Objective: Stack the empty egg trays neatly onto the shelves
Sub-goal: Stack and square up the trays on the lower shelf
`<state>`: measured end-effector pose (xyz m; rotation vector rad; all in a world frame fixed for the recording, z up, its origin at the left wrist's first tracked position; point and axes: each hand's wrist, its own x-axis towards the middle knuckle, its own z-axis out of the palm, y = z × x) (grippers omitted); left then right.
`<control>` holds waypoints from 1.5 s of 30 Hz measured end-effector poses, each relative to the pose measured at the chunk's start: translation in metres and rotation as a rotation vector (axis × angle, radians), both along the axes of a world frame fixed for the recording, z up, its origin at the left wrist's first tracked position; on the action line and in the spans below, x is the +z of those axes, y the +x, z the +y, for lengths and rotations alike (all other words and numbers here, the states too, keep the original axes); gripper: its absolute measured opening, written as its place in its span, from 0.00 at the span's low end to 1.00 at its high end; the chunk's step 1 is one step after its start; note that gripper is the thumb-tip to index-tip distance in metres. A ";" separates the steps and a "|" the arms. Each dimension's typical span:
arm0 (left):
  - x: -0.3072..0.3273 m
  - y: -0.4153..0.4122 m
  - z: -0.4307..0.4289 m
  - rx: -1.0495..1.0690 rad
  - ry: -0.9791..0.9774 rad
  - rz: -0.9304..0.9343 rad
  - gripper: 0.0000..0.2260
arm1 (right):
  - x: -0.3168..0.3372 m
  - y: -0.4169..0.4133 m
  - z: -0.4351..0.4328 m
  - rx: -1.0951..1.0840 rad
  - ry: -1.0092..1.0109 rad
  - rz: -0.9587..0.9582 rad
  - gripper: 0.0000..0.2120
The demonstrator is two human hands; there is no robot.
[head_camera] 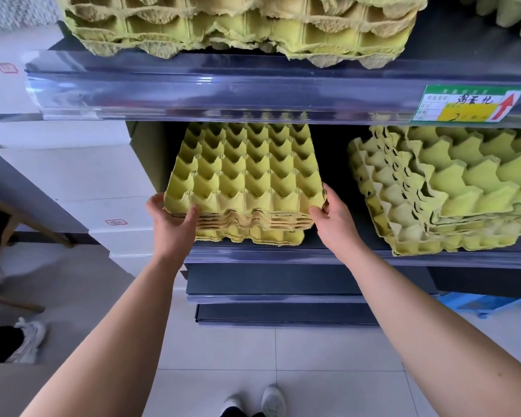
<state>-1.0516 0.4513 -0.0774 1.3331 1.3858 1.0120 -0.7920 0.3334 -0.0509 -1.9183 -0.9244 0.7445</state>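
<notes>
A stack of yellow egg trays (244, 176) lies on the middle shelf (283, 255), its front edge over the shelf lip. My left hand (172, 221) grips the stack's front left corner, thumb on the top tray. My right hand (333, 219) grips the front right corner the same way. The upper trays sit slightly offset from the ones beneath. A second, messier pile of egg trays (445, 191) leans on the same shelf to the right. More egg trays (241, 25) fill the shelf above.
A clear price rail with a green and yellow label (466, 103) fronts the upper shelf. Lower dark shelves (277, 281) sit below. White boxes (82, 176) stand at the left. A blue object (487, 305) lies on the tiled floor at the right. Another person's shoe (27, 341) is at the far left.
</notes>
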 end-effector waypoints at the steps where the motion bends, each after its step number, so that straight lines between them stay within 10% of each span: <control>1: 0.000 -0.001 0.003 0.007 0.010 -0.011 0.23 | 0.000 -0.001 0.000 0.000 -0.007 -0.003 0.28; 22: -0.012 -0.012 0.010 -0.159 -0.075 0.229 0.35 | 0.001 -0.011 0.007 0.066 -0.214 -0.091 0.33; 34: 0.012 0.012 0.038 -0.248 0.149 0.619 0.40 | 0.008 -0.008 0.048 0.286 -0.396 -0.694 0.33; 45: 0.005 -0.001 0.017 -0.241 0.126 0.469 0.40 | 0.002 -0.017 0.023 0.263 -0.398 -0.673 0.37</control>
